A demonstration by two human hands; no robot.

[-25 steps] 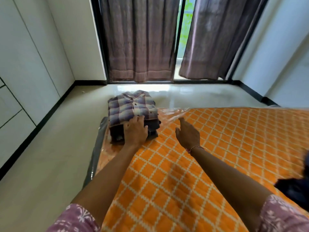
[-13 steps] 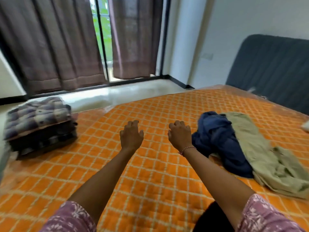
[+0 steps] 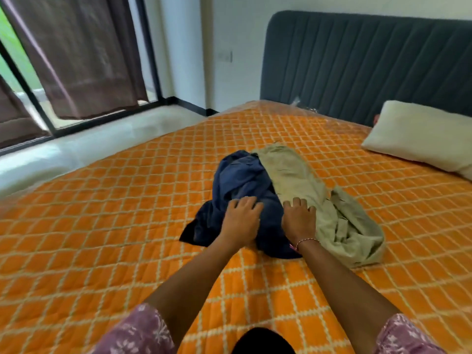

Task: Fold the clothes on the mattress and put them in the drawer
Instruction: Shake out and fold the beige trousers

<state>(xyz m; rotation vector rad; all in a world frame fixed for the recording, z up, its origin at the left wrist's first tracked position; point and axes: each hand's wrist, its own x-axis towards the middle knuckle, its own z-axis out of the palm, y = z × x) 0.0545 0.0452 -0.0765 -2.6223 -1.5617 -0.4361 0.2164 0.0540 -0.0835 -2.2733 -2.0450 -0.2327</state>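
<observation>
1. The left hand (image 3: 241, 218) lies palm down, fingers spread and relaxed, on the crumpled navy blue garment (image 3: 240, 185) mid-way across the orange quilted mattress (image 3: 115, 213).
2. The right hand (image 3: 299, 218), fingers likewise loose and gripping nothing, rests where that garment touches the rumpled beige trousers (image 3: 319, 198) to its right.

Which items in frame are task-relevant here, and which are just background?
In play: navy garment, khaki trousers, mattress, left hand and right hand reaching onto the clothes.

Lying about: pillow, headboard, curtain.
</observation>
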